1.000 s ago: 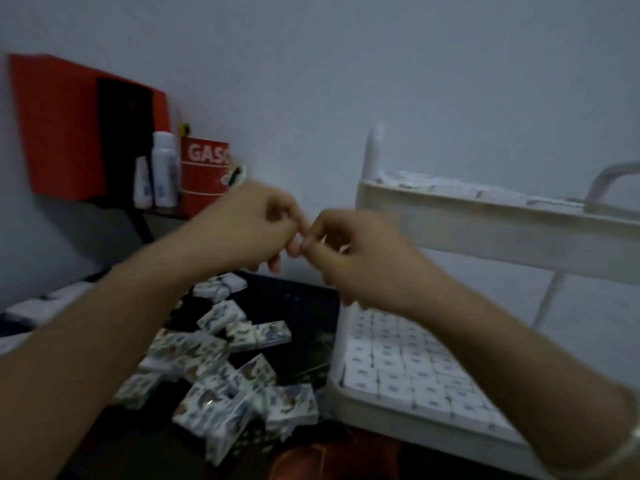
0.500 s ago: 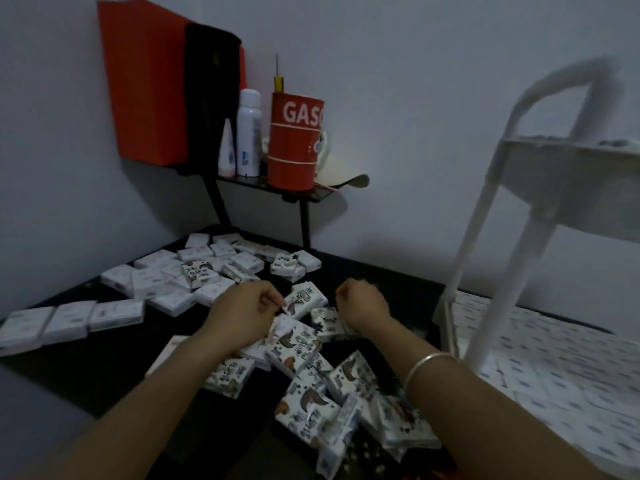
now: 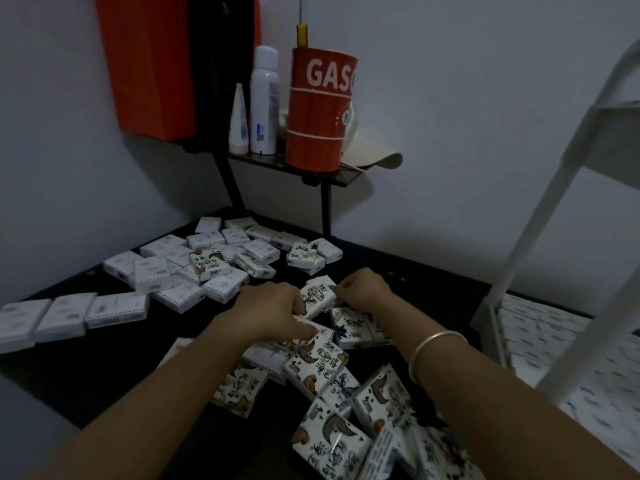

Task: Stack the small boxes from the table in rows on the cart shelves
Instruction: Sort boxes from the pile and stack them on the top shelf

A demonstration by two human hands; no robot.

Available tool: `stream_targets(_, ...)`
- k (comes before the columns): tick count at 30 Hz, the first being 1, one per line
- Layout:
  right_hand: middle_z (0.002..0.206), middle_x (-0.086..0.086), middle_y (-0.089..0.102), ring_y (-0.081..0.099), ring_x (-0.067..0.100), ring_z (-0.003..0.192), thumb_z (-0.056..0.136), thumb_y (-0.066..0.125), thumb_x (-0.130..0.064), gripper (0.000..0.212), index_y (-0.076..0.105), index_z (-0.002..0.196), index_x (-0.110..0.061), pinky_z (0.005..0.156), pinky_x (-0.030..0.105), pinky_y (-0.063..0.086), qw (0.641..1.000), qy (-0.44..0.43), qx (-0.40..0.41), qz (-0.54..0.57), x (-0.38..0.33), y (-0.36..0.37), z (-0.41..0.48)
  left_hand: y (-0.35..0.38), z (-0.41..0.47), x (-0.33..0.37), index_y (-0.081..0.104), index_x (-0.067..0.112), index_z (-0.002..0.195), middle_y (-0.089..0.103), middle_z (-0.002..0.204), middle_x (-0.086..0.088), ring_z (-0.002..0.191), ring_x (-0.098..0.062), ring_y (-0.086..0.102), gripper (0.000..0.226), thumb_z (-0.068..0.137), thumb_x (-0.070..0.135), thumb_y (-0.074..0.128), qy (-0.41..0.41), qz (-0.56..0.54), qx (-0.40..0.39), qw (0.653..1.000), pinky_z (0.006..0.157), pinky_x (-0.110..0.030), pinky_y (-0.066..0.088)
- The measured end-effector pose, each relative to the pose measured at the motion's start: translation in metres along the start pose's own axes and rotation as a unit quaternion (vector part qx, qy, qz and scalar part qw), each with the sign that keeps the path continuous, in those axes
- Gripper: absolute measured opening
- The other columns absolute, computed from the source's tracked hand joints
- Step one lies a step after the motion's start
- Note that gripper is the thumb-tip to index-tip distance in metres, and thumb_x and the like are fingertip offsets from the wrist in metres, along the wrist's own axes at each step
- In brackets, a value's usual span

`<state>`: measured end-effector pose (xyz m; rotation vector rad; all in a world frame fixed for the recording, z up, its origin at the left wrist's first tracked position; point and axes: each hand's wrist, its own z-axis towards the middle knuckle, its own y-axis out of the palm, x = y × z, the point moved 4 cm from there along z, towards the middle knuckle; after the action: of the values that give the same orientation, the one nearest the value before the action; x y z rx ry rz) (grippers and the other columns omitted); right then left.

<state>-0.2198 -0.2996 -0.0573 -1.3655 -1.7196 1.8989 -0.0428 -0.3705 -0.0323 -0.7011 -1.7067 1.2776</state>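
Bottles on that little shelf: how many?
2: a tall bottle beside the red can, a small bottle just left of it. More may hide behind the can.

Both forearms reach forward and down, converging slightly. Left hand (image 3: 273,311): knuckles up, fingers curled, gripping one side of a box (image 3: 317,296). Right hand (image 3: 363,292): knuckles up, fingers curled tight, pinching the opposite edge of the same box.
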Motion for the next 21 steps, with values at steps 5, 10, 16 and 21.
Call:
stream_targets(5,0.090,0.004,0.072,0.067,0.017,0.086,0.087,0.070,-0.031,0.015,0.062,0.077,-0.023,0.082,0.033,0.055,0.989,-0.008,0.006,0.149,0.004,-0.001,-0.008,-0.001,-0.001,0.009,0.055,0.024,0.114,0.057,0.113,0.006,0.103,-0.016,0.054,0.044,0.080,0.047,0.069,-0.008,0.036,-0.019,0.999,0.090,-0.035,0.040)
stream_targets(10,0.105,0.006,0.059,0.061,0.025,0.101,0.087,0.068,-0.016,0.055,0.040,0.134,-0.018,0.091,0.043,0.052,0.959,-0.040,0.117,0.255,0.004,-0.027,-0.029,-0.005,-0.005,0.013,0.050,0.029,0.122,0.055,0.108,0.007,0.108,-0.018,0.051,0.054,0.075,0.045,0.071,-0.017,0.082,0.010,0.996,0.109,-0.045,0.025)
stream_targets(16,0.106,0.010,0.063,0.064,0.021,0.095,0.096,0.054,-0.009,0.057,0.037,0.142,-0.039,0.080,0.034,0.057,0.915,-0.146,0.087,0.365,-0.012,-0.061,-0.087,-0.009,-0.016,0.028,0.066,0.037,0.102,0.058,0.105,0.010,0.118,-0.020,0.044,0.023,0.079,0.036,0.067,0.007,0.129,0.095,0.987,0.115,-0.047,0.013)
stream_targets(21,0.104,-0.005,0.060,0.064,0.009,0.086,0.090,0.061,-0.016,0.023,0.053,0.109,-0.026,0.059,0.028,0.059,0.908,-0.212,0.147,0.331,-0.025,-0.102,-0.148,-0.026,-0.031,0.028,0.067,0.027,0.094,0.067,0.095,0.008,0.089,-0.013,0.064,0.018,0.079,0.033,0.073,0.037,-0.116,0.120,0.985,0.084,-0.037,0.053)
